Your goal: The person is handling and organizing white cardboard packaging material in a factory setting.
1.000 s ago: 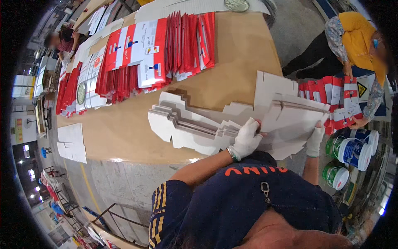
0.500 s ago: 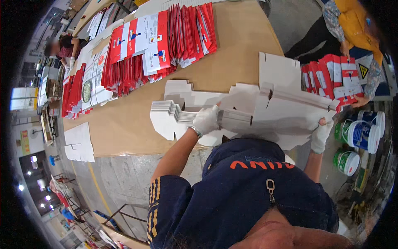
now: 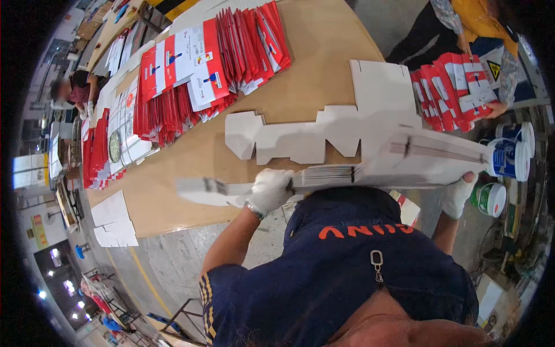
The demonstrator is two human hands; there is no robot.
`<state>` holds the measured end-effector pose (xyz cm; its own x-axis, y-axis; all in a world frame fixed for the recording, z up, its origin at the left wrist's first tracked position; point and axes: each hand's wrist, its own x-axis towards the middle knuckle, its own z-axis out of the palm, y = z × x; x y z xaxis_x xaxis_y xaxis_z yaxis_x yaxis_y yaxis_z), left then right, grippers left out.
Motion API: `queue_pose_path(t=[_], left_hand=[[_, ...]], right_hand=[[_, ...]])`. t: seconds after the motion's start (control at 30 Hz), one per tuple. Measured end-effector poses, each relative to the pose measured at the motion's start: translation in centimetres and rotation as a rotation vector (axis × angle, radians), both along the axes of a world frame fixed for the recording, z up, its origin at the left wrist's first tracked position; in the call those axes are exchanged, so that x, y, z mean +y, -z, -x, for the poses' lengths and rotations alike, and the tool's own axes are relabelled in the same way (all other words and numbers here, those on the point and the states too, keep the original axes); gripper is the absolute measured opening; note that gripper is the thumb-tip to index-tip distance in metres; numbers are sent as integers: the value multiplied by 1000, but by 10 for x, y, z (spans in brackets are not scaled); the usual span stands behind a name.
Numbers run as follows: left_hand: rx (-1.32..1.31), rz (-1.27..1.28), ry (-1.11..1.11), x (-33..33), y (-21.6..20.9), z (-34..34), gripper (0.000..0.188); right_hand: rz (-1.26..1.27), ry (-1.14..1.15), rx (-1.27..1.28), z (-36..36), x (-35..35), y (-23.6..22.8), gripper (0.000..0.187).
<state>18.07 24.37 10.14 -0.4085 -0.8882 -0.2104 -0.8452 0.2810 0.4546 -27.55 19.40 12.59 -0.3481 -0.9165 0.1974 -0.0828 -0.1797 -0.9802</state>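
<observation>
Head view, left grip (image 3: 270, 192): Gloved in white and closed on a white cardboard stack (image 3: 428, 168), at its near edge, left of middle.
Head view, right grip (image 3: 459, 195): Gloved too; closed at the same stack's right part, along the near edge, with thumb uppermost.
Stack and grips: Ran between both, just in front of the dark blue shirt (image 3: 347, 266); stood tilted, showed layered edges just right of the left grip, ended in a blur beyond it, and reached slightly past the right grip.
White blank (image 3: 381, 87): Lay flat on the tan worktop (image 3: 324, 69), just beyond the stack.
Red-and-white cartons (image 3: 156, 75): Stood packed in rows, well apart from both grips, toward the far left.
Co-worker's hand (image 3: 496, 110): Touched a red-and-white bundle (image 3: 445, 92) beyond the right grip.
Buckets (image 3: 511, 159): Stood right of the right grip.
</observation>
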Motion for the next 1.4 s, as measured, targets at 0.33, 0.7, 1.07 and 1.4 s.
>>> queue_pose_path(t=[0.33,0.7,1.07,1.4], left_hand=[[-220,194,-193,45,48,-13,24],[-282,104,-390,55,45,-6,49],[-370,-8,-428,63,23,-2,50],[-311,177,-362,73,59,-5,23]], right_hand=[[-188,-372,48,-1,26,17,95],[-440,-797,73,-31,14,-45,122],[-406,-631,-457,21,8,51,73],[-494,-841,-229,36,6,125,57]])
